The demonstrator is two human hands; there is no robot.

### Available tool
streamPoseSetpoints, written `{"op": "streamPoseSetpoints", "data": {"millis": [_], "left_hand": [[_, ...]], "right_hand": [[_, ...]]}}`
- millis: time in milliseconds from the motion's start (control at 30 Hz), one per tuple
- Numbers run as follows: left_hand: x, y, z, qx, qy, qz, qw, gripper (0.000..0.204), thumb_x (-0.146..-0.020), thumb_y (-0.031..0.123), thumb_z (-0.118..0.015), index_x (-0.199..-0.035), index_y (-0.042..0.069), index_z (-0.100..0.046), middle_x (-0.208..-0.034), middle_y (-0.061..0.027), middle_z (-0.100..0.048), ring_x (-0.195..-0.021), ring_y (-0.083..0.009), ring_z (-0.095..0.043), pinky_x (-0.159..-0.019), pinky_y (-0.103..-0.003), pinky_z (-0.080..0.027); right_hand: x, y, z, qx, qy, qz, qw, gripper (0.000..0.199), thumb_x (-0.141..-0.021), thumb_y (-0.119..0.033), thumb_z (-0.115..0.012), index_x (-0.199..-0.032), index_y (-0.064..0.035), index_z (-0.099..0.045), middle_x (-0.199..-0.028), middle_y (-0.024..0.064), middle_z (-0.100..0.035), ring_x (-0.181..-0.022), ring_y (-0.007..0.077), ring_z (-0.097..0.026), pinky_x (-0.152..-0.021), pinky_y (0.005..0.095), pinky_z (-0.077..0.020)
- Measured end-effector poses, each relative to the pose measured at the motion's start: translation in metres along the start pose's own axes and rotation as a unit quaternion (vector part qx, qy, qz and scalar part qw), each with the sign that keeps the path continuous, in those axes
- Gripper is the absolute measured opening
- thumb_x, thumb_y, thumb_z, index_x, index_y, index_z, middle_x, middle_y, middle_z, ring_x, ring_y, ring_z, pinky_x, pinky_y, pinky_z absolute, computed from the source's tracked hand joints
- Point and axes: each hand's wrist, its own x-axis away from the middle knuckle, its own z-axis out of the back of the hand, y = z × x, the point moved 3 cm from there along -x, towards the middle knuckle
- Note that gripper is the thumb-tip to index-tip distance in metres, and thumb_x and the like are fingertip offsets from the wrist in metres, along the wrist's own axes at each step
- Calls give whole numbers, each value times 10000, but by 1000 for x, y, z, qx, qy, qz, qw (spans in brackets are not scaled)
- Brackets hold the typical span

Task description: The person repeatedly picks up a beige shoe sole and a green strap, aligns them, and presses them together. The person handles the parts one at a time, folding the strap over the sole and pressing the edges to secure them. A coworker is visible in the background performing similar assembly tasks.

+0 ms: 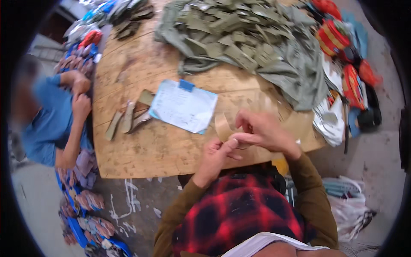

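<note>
Both hands meet at the near edge of the plywood table (141, 158), and much of what they do is hidden: the right hand (263, 130) lies over the top of a tan strip (222, 126), its fingers curled down onto it, while the left hand (214, 154) comes up from below with its fingers closed on the strip's lower end, where the two hands touch. Only the curved upper left part of the strip shows; the rest is covered by the fingers, and its length cannot be told. The picture is blurred toward its rim. One clipboard (184, 106) with a blue clip and white paper lies just left of the hands. Further left lie about four loose olive strips (127, 118), apart from the clipboard. At the far side sits one large heap of olive cloth (252, 43) with many cut strips on top, too many and too jumbled to count. A second person in a blue shirt (49, 122) sits at the left edge, two hands (80, 92) one above the other against the table's side. Red bags (338, 51) crowd the right, partly cut off.
</note>
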Motion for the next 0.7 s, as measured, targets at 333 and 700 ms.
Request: {"op": "streamPoseSetpoints", "data": {"millis": [333, 700], "left_hand": [[-9, 18, 37, 66, 53, -101, 991, 327, -1021, 201, -504, -1271, -2, -567, -1140, -101, -659, -988, -176, -649, -715, -319, -601], [16, 35, 33, 282, -30, -40, 958, 432, -1038, 190, -382, -1430, 9, -378, -1492, -155, -397, -1333, -255, -449, -1053, -404, -467]], "right_hand": [[-100, 44, 41, 89, 182, 20, 979, 328, -881, -326, -689, -1015, -42, -590, -867, 53, -587, -725, 173, -555, -632, 296, -460], [-107, 110, 62, 238, 298, -1, 925, 329, -888, -263, -644, -1109, -41, -545, -967, 120, -586, -892, 246, -596, -727, 370, -491]]}}
